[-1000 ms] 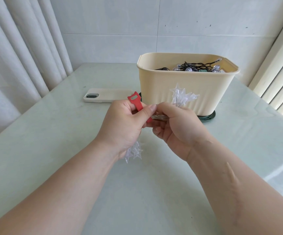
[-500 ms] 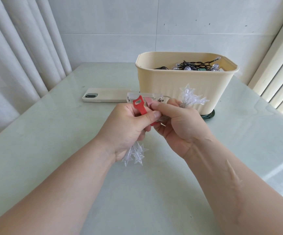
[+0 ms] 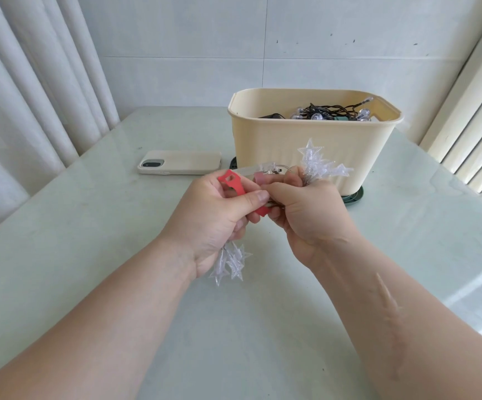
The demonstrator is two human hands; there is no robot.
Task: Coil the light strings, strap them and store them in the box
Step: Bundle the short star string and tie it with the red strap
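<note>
Hands curl tight just in front of the box point(image 3: 306, 148): left hand point(image 3: 213, 217) pinches the red strap point(image 3: 232, 184) and some lights point(image 3: 317, 166), right hand point(image 3: 309, 212) grips the lights. If the strap slips, the coil may spring loose.

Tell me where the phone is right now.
In the head view, the phone lies flat on the table, just left of the cream box, beyond the left hand.

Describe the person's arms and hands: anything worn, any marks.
Both arms are bare to the frame edge: no sleeves, gloves, watch or bracelet. The left hand and right hand show no rings; the visible left thumbnail is short and unpainted. A long, narrow scar runs along the right forearm.
</note>
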